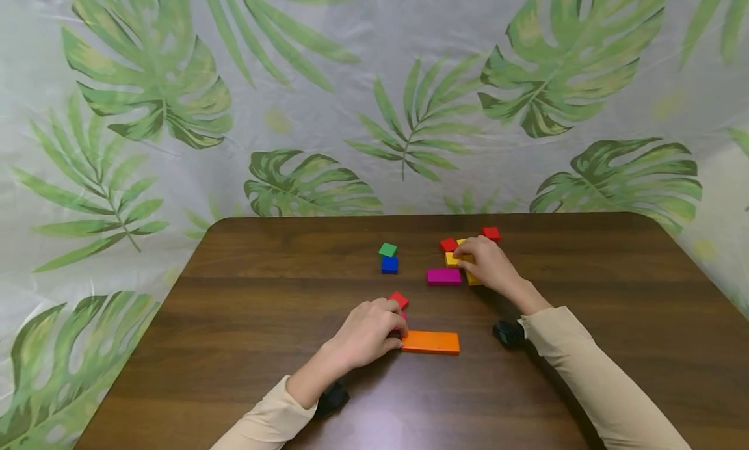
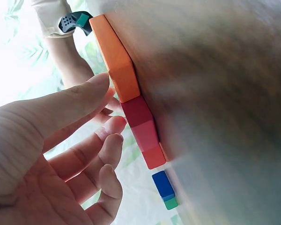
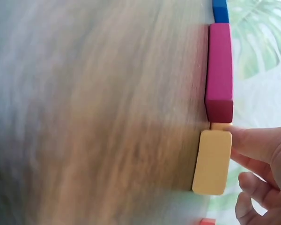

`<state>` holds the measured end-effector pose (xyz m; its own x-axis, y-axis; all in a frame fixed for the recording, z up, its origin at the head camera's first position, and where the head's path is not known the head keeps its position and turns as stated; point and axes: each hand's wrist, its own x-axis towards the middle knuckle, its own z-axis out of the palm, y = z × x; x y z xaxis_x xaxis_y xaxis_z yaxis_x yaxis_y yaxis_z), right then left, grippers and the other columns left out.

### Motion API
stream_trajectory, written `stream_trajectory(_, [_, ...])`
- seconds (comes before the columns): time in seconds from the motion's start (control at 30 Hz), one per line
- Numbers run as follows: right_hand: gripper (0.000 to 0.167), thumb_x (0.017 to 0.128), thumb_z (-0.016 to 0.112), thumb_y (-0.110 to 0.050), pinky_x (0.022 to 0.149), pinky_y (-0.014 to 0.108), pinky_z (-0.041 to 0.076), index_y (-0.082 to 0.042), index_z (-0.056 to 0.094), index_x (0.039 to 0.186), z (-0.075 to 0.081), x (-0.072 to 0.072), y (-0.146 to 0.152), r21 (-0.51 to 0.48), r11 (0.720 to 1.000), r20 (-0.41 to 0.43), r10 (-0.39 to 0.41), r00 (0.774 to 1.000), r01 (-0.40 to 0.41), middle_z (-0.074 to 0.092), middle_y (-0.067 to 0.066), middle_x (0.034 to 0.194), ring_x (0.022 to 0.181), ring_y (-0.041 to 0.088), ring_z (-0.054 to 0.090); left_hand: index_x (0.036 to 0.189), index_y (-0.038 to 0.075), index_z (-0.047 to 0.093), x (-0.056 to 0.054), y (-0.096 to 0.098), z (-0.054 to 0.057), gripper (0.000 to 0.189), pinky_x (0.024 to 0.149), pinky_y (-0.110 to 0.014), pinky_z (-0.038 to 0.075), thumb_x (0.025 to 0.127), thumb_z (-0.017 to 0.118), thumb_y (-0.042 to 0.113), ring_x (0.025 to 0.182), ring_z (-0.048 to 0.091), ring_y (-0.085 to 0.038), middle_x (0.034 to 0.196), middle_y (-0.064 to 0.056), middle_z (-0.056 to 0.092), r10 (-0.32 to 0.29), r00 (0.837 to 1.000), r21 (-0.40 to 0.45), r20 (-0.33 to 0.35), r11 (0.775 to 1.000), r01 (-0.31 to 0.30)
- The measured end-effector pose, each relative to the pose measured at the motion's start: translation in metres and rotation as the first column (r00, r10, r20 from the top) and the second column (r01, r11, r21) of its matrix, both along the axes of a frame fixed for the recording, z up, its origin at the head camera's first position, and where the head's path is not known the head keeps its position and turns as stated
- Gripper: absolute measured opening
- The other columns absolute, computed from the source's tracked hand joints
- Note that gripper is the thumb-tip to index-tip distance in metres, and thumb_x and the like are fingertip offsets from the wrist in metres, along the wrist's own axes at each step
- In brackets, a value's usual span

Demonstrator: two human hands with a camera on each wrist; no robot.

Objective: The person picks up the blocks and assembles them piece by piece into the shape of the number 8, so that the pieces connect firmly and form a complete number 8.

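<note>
My left hand [image 1: 368, 330] is at the left end of a long orange block [image 1: 432, 343]. In the left wrist view, the thumb meets the orange block's edge, with the index finger close behind it. A pink block [image 2: 144, 134] and a red block [image 1: 398, 300] lie just beyond, partly covered by the fingers in the head view. Farther back, my right hand [image 1: 488, 264] pinches a small yellow block [image 1: 451, 260] between thumb and index finger. Another yellow block [image 3: 212, 162] stands under that hand, close to a magenta block [image 1: 443, 277].
A green block [image 1: 387, 250] and a blue block [image 1: 389, 265] lie left of the magenta one. Two more red blocks, one nearer [image 1: 448, 244] and one farther right [image 1: 491, 233], sit near the back of the wooden table [image 1: 234, 346]. A leaf-patterned cloth [image 1: 316, 112] hangs behind.
</note>
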<state>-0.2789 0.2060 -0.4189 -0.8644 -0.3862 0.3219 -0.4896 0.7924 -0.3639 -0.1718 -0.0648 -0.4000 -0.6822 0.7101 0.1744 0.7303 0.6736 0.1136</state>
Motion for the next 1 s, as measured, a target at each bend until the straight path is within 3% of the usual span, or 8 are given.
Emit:
stream_trajectory(0.2, [0.010,0.078,0.073,-0.005,0.082,0.047,0.049,-0.003,0.071,0.088,0.004,0.004,0.008,0.031,0.999,0.051,-0.028,0.998,0.027,0.071,0.013,0.090,0.088,0.030,0.060,0.080,0.024,0.072,0.000,0.001,0.001,0.007,0.065,-0.021,0.042,0.078,0.075,0.030,0.081,0.055,-0.009,0.086,0.009,0.062,0.006,1.000,-0.004,0.013,1.000,-0.006])
stream_trajectory(0.37, [0.010,0.077,0.073,-0.007,0.081,0.047,0.048,-0.004,0.071,0.087,0.008,0.011,0.018,0.061,0.998,0.079,-0.027,0.996,0.023,0.070,0.011,0.089,0.088,0.030,0.060,0.080,0.024,0.072,0.000,0.000,0.001,0.006,0.067,-0.023,0.044,0.078,0.075,0.029,0.082,0.056,-0.009,0.086,0.009,0.062,0.003,1.000,0.004,0.018,1.000,-0.003])
stream_trajectory(1.0, [0.013,0.070,0.079,-0.011,0.068,0.030,0.045,-0.011,0.071,0.081,0.009,0.055,0.036,0.104,0.991,0.015,0.086,0.996,-0.087,0.070,-0.001,0.081,0.077,0.017,0.054,0.081,0.023,0.072,0.000,0.000,0.001,0.007,0.072,-0.026,0.048,0.079,0.074,0.029,0.083,0.055,-0.009,0.086,0.009,0.062,-0.003,0.999,0.013,0.032,1.000,0.002])
